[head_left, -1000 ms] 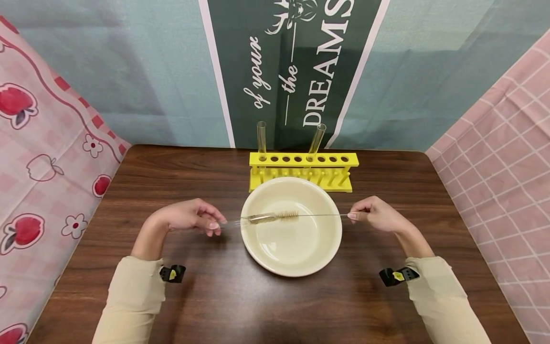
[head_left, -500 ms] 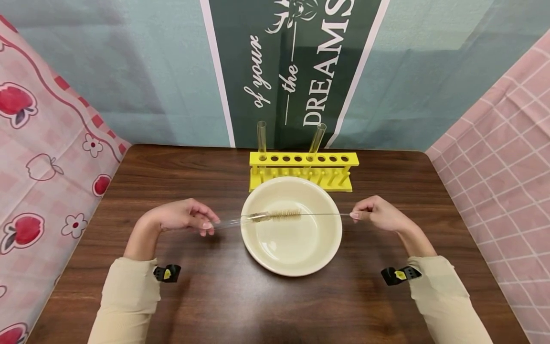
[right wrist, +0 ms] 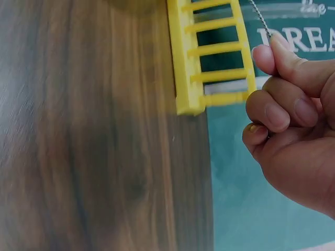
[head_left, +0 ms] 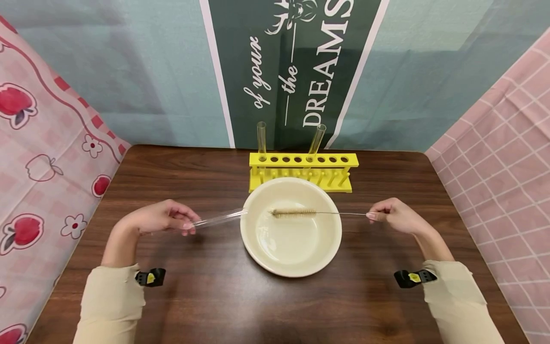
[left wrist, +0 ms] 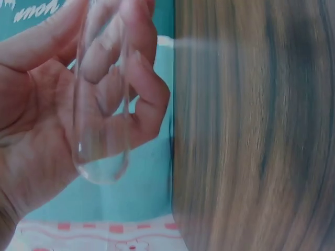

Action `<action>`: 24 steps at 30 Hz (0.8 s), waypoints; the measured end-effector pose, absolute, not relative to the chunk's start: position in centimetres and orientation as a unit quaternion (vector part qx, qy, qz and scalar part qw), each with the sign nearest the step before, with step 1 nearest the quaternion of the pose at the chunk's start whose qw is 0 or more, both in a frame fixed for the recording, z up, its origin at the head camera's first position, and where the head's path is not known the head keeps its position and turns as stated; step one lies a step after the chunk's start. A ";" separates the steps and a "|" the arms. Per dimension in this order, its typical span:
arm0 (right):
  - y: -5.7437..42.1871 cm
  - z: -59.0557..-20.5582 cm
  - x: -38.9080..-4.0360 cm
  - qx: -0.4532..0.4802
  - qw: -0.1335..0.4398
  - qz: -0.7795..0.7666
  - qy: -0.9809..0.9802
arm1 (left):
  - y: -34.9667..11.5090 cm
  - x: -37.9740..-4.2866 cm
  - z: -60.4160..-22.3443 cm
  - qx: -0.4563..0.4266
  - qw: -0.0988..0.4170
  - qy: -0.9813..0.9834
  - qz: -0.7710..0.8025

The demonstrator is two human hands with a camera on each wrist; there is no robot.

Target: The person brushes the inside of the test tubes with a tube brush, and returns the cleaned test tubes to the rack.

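My left hand pinches a clear glass test tube left of the bowl, its open end at the bowl's left rim. The tube's rounded bottom shows against the palm in the left wrist view. On the other side, my right hand grips the thin wire handle of a test tube brush. Its tan bristles lie over the cream bowl, apart from the tube's mouth. In the right wrist view, thumb and forefinger hold the twisted wire, with the other fingers curled below.
Behind the bowl stands a yellow test tube rack. Two glass tubes are in it, an upright tube at the left end and a leaning tube right of the middle. A fabric backdrop rises behind the brown table.
The hands have drawn apart, left hand leftward and right hand rightward. The brush, partly inside the tube before, is now fully out of it.
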State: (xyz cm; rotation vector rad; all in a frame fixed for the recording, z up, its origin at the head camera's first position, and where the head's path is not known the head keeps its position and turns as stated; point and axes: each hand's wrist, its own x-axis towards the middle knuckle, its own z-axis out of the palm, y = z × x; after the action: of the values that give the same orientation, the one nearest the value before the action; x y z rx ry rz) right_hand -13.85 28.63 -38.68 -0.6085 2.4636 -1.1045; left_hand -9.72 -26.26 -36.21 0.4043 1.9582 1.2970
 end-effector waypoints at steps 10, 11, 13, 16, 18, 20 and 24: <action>29.4 -39.5 -13.5 -0.192 0.200 -0.404 0.872 | -27.6 -8.7 -36.4 0.135 0.334 0.768 0.530; 29.3 -39.5 -13.6 -0.189 0.201 -0.401 0.873 | -27.7 -8.7 -36.5 0.133 0.331 0.768 0.532; 29.2 -39.5 -13.6 -0.184 0.202 -0.397 0.876 | -27.7 -8.7 -36.8 0.131 0.324 0.767 0.538; 29.1 -39.5 -13.6 -0.180 0.207 -0.395 0.877 | -27.3 -8.5 -36.9 0.129 0.304 0.768 0.549; 29.0 -39.6 -13.5 -0.182 0.210 -0.396 0.875 | -26.9 -8.5 -36.9 0.129 0.283 0.777 0.547; 28.9 -39.6 -13.5 -0.185 0.211 -0.398 0.873 | -26.4 -8.4 -36.8 0.128 0.260 0.787 0.544; 28.9 -39.8 -13.5 -0.192 0.215 -0.398 0.871 | -25.8 -8.6 -36.7 0.141 0.212 0.807 0.533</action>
State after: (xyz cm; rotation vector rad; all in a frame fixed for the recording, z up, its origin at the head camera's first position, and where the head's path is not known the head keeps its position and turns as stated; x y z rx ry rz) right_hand -13.51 28.90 -39.79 -0.5334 2.4144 -1.1047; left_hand -8.55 -25.76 -36.71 0.3916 2.2407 1.4807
